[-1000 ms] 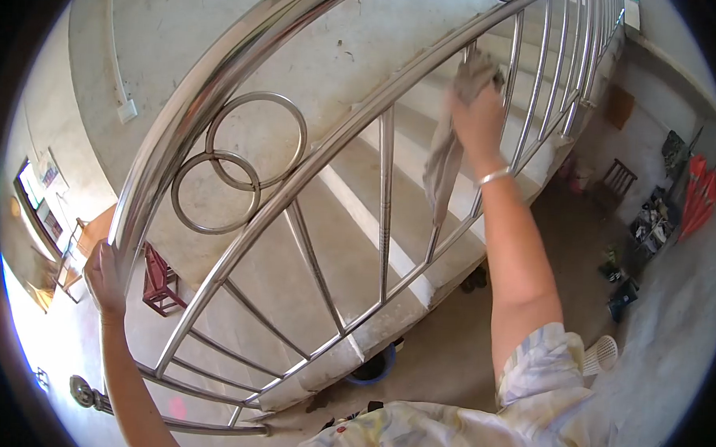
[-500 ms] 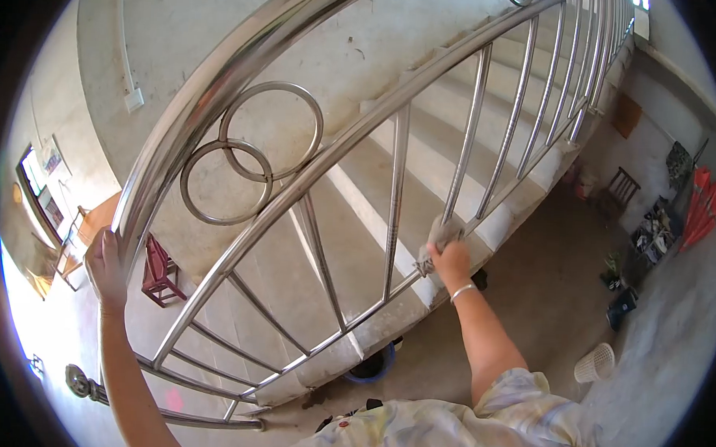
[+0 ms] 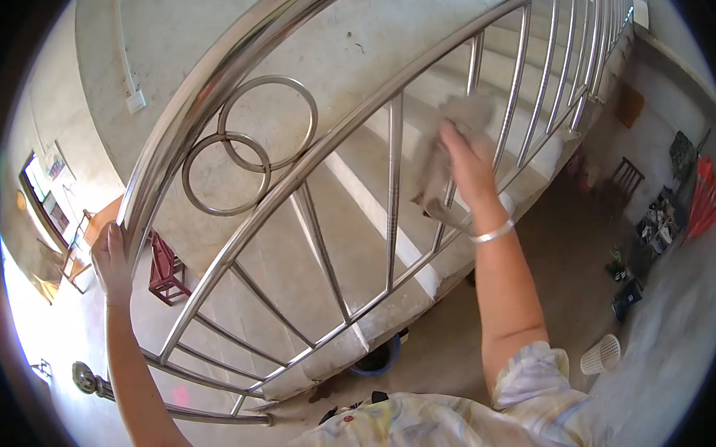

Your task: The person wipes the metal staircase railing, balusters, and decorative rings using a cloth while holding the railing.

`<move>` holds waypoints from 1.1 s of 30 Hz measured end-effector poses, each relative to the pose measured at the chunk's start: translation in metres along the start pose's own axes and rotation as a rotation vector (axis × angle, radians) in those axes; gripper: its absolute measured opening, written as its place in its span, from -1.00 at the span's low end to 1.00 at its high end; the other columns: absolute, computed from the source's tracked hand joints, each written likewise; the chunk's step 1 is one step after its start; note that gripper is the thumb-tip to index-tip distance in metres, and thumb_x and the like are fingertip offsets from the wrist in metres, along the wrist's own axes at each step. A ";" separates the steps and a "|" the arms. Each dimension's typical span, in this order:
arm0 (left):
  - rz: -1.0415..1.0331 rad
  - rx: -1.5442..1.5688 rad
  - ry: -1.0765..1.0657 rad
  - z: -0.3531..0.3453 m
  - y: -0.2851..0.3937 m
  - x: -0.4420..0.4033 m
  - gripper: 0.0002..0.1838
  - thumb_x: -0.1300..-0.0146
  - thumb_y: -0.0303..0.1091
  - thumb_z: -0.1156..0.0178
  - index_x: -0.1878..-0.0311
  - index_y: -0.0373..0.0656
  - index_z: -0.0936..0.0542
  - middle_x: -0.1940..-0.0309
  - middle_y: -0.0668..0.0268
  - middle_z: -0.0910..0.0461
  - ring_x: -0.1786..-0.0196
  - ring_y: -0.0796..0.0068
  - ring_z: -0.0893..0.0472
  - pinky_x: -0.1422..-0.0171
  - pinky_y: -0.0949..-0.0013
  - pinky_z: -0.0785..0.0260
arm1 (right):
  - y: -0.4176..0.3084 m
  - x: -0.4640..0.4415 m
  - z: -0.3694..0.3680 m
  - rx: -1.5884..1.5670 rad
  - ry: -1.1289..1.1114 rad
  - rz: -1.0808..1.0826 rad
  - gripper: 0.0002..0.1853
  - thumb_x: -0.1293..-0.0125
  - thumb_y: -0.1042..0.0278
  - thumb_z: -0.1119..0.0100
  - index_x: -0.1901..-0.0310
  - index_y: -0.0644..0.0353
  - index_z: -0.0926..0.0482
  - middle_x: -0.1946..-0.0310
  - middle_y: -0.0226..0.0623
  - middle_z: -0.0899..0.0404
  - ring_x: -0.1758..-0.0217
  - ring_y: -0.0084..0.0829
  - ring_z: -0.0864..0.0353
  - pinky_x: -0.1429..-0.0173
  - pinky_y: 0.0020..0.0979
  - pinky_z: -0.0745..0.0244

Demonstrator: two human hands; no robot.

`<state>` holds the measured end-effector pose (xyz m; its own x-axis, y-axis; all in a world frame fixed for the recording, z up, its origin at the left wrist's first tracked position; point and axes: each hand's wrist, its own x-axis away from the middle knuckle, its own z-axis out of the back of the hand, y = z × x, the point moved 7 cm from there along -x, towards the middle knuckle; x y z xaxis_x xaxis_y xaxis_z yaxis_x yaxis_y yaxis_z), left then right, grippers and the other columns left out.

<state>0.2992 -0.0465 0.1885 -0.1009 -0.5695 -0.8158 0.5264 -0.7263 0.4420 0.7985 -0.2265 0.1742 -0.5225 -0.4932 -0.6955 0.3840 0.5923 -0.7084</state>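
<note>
My left hand [image 3: 112, 264] is wrapped round the lower part of the thick curved steel handrail [image 3: 168, 130]. My right hand [image 3: 469, 166] holds a grey-brown cloth [image 3: 432, 175] around an upright baluster [image 3: 475, 62] on the stair side. The cloth is blurred by motion, and its loose end hangs below the hand. A silver bangle [image 3: 493, 231] circles my right wrist. Two interlocking metal rings [image 3: 226, 174] sit between the handrail and the lower rail [image 3: 345, 127].
Concrete steps [image 3: 374, 200] rise behind the balusters. Below stand a dark red stool [image 3: 165, 270], a blue-rimmed basin [image 3: 381, 358], a white basket [image 3: 601, 355], a dark wooden chair [image 3: 626, 182] and a red folded umbrella [image 3: 704, 200]. A round metal post end [image 3: 84, 378] is at lower left.
From the baluster's foot half a second ago, my right hand has moved up with the cloth, which now hangs looser. The left hand keeps its place on the handrail.
</note>
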 end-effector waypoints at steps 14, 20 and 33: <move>0.005 0.018 -0.023 0.000 0.006 -0.001 -0.61 -0.36 -0.15 0.19 0.58 -0.12 -0.25 0.70 0.53 -0.10 0.57 0.71 -0.06 0.49 0.53 0.09 | 0.187 0.195 -0.032 0.530 -0.025 -0.152 -0.56 0.00 0.31 -0.24 0.07 0.32 -0.42 0.25 0.03 -0.52 0.18 -0.04 -0.52 0.08 -0.21 -0.43; 0.071 -0.013 -0.053 0.001 -0.013 -0.001 -0.59 -0.35 -0.10 0.19 0.57 -0.15 -0.27 0.70 0.51 -0.10 0.57 0.71 -0.07 0.50 0.50 0.10 | 0.251 0.239 -0.007 0.854 -0.182 -0.209 -0.73 0.02 0.28 -0.24 0.33 0.29 -0.52 0.43 0.04 -0.53 0.30 0.00 -0.52 0.16 -0.13 -0.43; -0.021 0.038 -0.021 0.002 -0.003 0.002 -0.65 -0.34 -0.23 0.21 0.52 -0.23 -0.32 0.69 0.48 -0.15 0.56 0.70 -0.10 0.50 0.50 0.06 | -0.051 0.034 -0.043 0.580 0.032 0.713 -0.59 0.07 0.41 -0.17 0.11 0.30 -0.45 0.20 0.00 -0.43 0.06 0.08 -0.34 -0.05 -0.02 -0.23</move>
<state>0.2953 -0.0460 0.1866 -0.1299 -0.5618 -0.8170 0.4916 -0.7521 0.4389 0.7280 -0.2460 0.1922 -0.0329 -0.1112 -0.9933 0.9405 0.3329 -0.0684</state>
